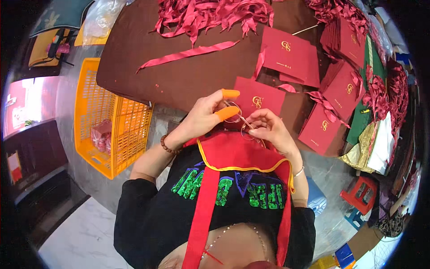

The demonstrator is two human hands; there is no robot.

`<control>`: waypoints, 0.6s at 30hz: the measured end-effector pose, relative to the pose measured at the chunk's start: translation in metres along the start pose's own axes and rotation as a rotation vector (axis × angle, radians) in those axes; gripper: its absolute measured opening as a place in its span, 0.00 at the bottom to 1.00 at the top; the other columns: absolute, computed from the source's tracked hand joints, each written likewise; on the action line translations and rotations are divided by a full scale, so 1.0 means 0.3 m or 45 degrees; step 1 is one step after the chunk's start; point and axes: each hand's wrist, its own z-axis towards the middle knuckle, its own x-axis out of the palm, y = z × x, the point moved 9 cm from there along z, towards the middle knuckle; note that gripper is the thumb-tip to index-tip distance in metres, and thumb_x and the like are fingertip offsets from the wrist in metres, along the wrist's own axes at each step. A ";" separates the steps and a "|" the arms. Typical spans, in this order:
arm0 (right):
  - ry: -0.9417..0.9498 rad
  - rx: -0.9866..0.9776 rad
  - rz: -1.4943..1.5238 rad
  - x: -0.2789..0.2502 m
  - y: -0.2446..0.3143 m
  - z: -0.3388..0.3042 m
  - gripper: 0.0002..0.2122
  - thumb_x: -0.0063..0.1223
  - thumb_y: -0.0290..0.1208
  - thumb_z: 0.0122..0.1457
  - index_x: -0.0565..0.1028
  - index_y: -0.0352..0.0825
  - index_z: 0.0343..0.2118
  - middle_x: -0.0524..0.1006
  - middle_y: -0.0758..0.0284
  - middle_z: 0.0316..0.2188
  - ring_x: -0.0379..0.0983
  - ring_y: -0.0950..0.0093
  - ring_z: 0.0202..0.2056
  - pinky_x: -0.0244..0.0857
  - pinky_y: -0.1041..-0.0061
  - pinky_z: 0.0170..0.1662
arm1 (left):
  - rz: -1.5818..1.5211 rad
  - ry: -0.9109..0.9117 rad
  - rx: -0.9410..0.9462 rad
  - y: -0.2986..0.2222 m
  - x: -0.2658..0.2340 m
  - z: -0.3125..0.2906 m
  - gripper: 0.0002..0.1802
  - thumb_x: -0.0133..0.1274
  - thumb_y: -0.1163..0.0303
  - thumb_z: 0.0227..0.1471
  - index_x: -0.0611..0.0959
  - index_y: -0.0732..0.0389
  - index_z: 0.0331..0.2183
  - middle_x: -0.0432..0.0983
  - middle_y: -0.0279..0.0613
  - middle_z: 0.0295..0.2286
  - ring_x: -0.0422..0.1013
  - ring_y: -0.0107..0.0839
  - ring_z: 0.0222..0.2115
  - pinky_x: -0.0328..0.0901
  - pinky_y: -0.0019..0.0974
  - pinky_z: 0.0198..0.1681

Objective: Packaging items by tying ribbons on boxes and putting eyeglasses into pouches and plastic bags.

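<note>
My left hand [199,114], with orange finger cots on thumb and forefinger, is curled at one end of a thin, pale looped cord [237,117]. Facing it, my right hand [271,132] pinches the cord's other end between thumb and fingertips. Whether a small tool is caught up in the loops is too fine to tell. Both hands are above my red apron [244,150] with yellow edging. Just beyond them, a dark red card bag [260,96] with a gold emblem lies at the table's near edge.
More red bags [291,56] lie to the right on the brown-covered table [134,54]. A single ribbon [188,56] lies ahead, below a heap of red ribbons [215,15]. On the floor at left stands a yellow crate [114,134]; a red stool [359,195] is at right.
</note>
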 end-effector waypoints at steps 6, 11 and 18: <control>-0.009 -0.022 0.049 0.013 0.003 0.010 0.16 0.53 0.19 0.50 0.65 0.34 0.42 0.70 0.67 0.39 0.67 0.80 0.37 0.64 0.83 0.37 | -0.123 -0.082 -0.043 0.020 -0.013 -0.005 0.19 0.51 0.75 0.49 0.72 0.63 0.46 0.73 0.36 0.35 0.64 0.16 0.27 0.62 0.23 0.32; -0.084 0.158 0.033 0.025 -0.012 0.011 0.15 0.50 0.26 0.55 0.65 0.34 0.46 0.70 0.67 0.38 0.68 0.80 0.34 0.64 0.83 0.33 | -0.355 -0.184 0.004 0.032 -0.041 -0.012 0.18 0.50 0.75 0.51 0.71 0.62 0.45 0.72 0.37 0.36 0.66 0.17 0.30 0.63 0.22 0.34; -0.195 0.033 -0.127 -0.004 0.006 0.035 0.16 0.51 0.30 0.55 0.66 0.33 0.46 0.72 0.67 0.36 0.69 0.80 0.34 0.65 0.83 0.34 | -0.444 -0.202 -0.044 0.078 -0.083 -0.010 0.19 0.41 0.68 0.57 0.67 0.62 0.50 0.70 0.41 0.42 0.69 0.23 0.36 0.64 0.26 0.39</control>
